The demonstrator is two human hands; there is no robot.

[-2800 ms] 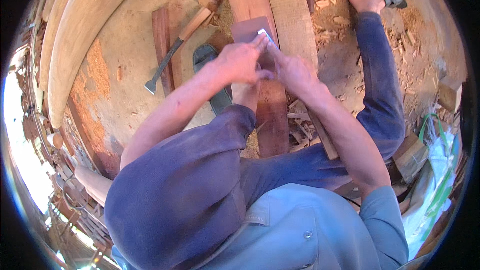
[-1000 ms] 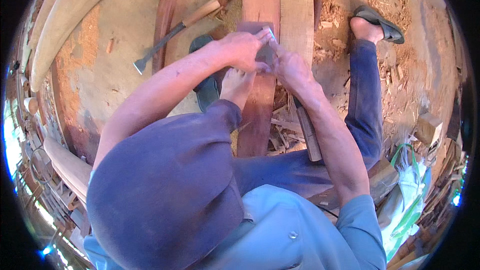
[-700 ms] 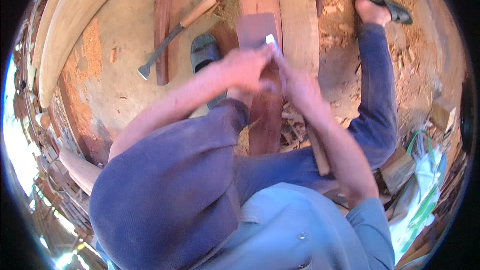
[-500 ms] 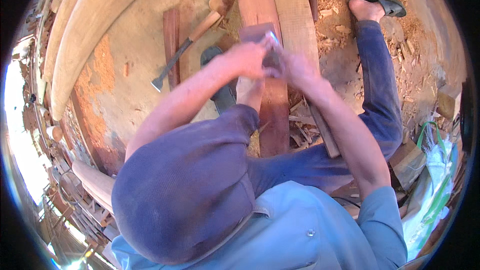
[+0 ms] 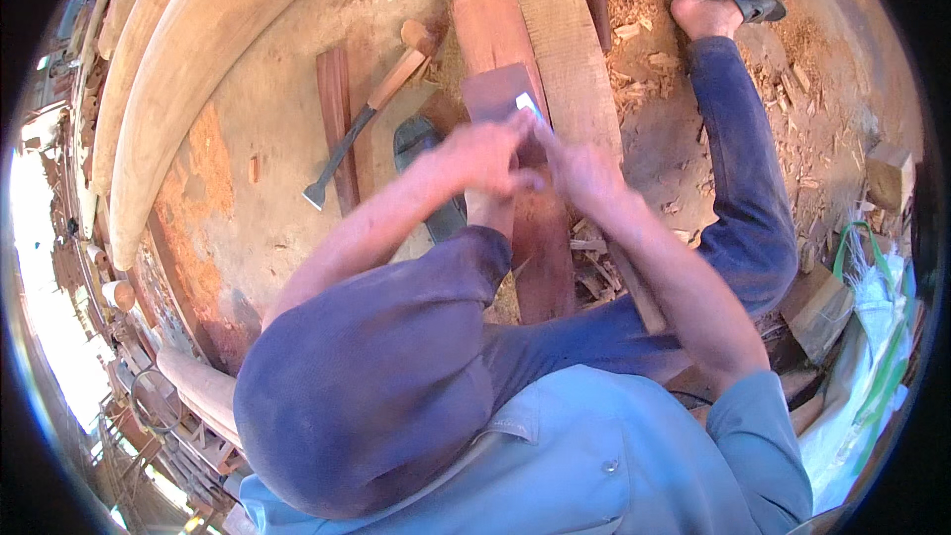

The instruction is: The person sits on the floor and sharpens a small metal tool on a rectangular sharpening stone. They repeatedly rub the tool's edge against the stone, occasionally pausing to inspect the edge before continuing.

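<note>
A flat metal blade (image 5: pixel 526 105) with a bright, shiny end is held at a slant over a dark, smooth rectangular block (image 5: pixel 492 89). That block rests on a reddish wooden plank (image 5: pixel 492 30). My left hand (image 5: pixel 483 157) pinches the blade from the left, slightly blurred. From the right, my right hand (image 5: pixel 586 176) closes on it too, its index finger stretched along the blade. The fingers hide most of the blade and the near part of the block. My left foot, in a dark sandal (image 5: pixel 421 144), is beside the plank.
A wooden-handled chisel-like tool (image 5: pixel 347 154) leans across a dark reddish wood strip (image 5: pixel 335 89) on the left. A pale board (image 5: pixel 567 40) lies right of the plank. Large curved timbers (image 5: pixel 183 69) stand far left. Wood chips surround my right foot (image 5: pixel 708 15); a white-green sack (image 5: pixel 867 376) is right.
Both hands and the blade have drawn slightly back toward me over the block, and more of the block's far end shows. The whole view has shifted a little.
</note>
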